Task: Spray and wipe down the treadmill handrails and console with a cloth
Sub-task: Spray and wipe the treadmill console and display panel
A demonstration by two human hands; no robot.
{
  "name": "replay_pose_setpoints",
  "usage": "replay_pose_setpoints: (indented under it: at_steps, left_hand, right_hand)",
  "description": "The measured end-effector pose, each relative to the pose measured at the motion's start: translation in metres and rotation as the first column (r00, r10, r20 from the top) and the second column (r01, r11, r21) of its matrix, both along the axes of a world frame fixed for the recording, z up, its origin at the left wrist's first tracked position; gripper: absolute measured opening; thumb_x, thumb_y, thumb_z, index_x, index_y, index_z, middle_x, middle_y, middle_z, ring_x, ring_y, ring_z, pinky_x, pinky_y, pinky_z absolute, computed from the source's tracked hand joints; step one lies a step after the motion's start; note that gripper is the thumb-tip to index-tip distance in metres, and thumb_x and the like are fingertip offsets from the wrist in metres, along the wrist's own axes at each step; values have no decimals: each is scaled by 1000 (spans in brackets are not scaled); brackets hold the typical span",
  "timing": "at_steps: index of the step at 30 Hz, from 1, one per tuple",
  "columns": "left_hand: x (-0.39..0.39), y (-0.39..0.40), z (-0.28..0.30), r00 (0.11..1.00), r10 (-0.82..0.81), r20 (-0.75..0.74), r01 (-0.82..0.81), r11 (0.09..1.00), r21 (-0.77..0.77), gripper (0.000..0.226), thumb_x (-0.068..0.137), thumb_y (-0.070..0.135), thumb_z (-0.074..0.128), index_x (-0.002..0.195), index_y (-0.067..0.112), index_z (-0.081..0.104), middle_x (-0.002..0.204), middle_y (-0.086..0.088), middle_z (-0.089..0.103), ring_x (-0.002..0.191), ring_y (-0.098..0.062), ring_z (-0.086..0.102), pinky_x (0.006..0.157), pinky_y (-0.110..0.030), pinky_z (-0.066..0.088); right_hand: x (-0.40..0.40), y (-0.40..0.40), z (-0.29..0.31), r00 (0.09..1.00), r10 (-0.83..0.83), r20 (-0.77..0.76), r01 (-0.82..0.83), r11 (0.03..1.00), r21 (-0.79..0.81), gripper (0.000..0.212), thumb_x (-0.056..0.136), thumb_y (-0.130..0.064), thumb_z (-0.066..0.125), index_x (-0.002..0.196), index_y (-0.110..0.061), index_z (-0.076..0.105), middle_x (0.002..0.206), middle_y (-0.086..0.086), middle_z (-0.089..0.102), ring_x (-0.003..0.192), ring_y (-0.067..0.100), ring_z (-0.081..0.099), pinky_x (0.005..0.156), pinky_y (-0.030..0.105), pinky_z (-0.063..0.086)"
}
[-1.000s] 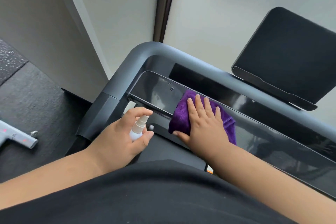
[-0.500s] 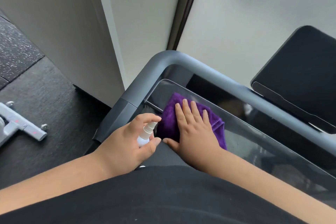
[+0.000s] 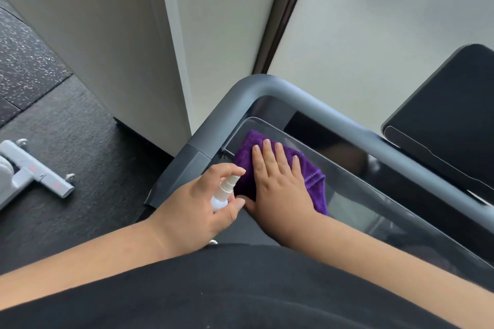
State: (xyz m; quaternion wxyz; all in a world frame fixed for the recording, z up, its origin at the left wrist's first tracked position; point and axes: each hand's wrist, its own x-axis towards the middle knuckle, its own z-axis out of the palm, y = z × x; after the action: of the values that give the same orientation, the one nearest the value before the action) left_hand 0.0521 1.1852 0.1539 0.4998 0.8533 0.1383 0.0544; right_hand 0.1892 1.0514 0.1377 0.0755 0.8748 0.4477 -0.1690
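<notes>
The person is wiping the glossy black console (image 3: 355,189) of the treadmill, so the wiping step is the one in hand. The right hand (image 3: 278,181) is lying flat and open, fingers spread, pressing a folded purple cloth (image 3: 312,176) onto the console's left end, just inside the corner of the panel. The left hand (image 3: 192,208) is curling closed around a small white spray bottle (image 3: 223,192), with the index finger arching over the nozzle and the thumb bracing the body; the bottle is sitting just beside the cloth, its nozzle pointing toward the panel. The grey handrail (image 3: 307,96) is bending round the console's far edge and down the left side, with the cloth well short of it. Judging from this, the next move is calling for sweeping the cloth along the rest of the panel to the right, then spraying and wiping the handrail. No brand, label or writing is readable on the bottle, console or dark screen (image 3: 449,115) at the upper right.
</notes>
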Motion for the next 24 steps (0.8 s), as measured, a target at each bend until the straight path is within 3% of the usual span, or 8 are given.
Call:
replay_pose_setpoints:
  at_steps: [6,10,13,17,24]
  left_hand:
    - [3,-2,-4,999,16,-34,-17,1000,-27,45,79,54,51,120,56,33,92,23,59,84,-2,60,72,-6,39]
    - [-3,-2,-2,999,38,-32,-39,999,-23,47,78,55,51,122,54,34,89,17,60,84,-4,60,71,-7,40]
    - [-9,-2,0,999,37,-27,-37,999,-14,45,79,56,51,121,55,35,93,18,60,82,-7,60,73,-13,44]
    - [-11,-2,-3,999,45,-27,-45,999,-1,43,78,57,50,118,58,34,90,20,60,80,-5,61,71,-11,43]
    - [-9,-15,-3,999,5,-40,-6,1000,-30,46,82,43,59,114,62,32,87,22,60,79,0,60,70,-5,38]
  right_hand:
    - [27,44,-3,999,-22,26,21,1000,11,101,91,-67,40,157,-14,-13,166,9,-16,152,31,-14,122,55,1]
    - [15,32,-4,1000,9,16,-10,1000,25,90,96,-59,36,158,-12,-10,166,11,-12,153,32,-10,122,56,4]
    - [-4,9,-11,993,110,45,-112,993,44,86,100,-50,46,158,-12,-4,167,12,-3,153,34,-3,122,57,8]
    - [12,16,-6,983,184,8,-184,983,-17,84,101,-55,36,157,-15,-12,167,9,-13,153,31,-11,123,53,0]
    - [21,26,3,998,46,-41,-43,996,74,80,99,-55,35,160,-19,-3,168,2,-9,154,23,-10,124,49,-1]
